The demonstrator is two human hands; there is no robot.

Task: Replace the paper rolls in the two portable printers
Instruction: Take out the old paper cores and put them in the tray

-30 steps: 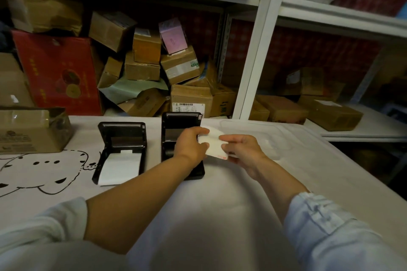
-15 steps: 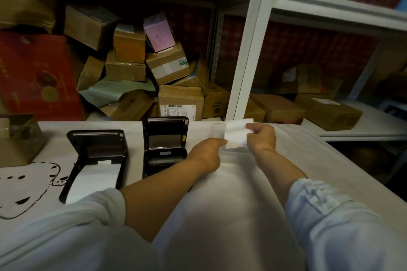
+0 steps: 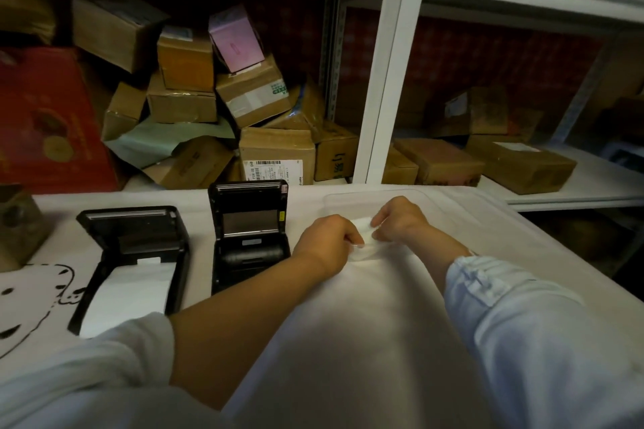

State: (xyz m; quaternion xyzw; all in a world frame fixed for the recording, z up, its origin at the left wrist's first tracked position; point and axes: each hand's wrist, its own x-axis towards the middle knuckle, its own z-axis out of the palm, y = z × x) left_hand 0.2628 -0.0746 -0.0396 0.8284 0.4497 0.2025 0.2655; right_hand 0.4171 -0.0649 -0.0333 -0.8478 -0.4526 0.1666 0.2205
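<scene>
**One printer loaded, one still open and bare**

Your left printer (image 3: 130,265) lies open with white paper (image 3: 127,296) fed out of its bay; that unit looks done bar closing the lid. The right printer (image 3: 249,237), just left of your left hand (image 3: 327,242), stands open with no roll visible in its bay. Both hands pinch a small white paper piece (image 3: 364,235) between curled fingers, right hand (image 3: 397,219) on its far edge, above the bench (image 3: 348,324). Whether this is roll or wrapper, I cannot tell. Loading and closing remain.
</scene>
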